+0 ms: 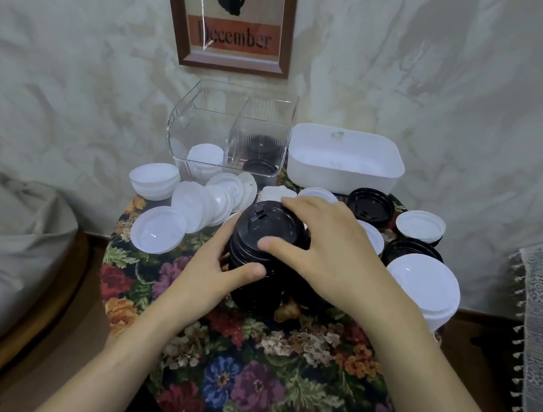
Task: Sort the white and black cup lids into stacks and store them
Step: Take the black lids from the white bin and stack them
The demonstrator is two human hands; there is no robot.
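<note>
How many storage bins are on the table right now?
2. The clear divided bin stands at the back centre; the white bin sits beside it on its right. No other seems hidden behind them.

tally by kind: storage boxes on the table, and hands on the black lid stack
clear divided box: 1
white tub: 1
hands gripping the black lid stack: 2 (left hand, right hand)
total: 4

Dim, soft indoor light | faint shadows | mild blur | wide-angle edge bending
</note>
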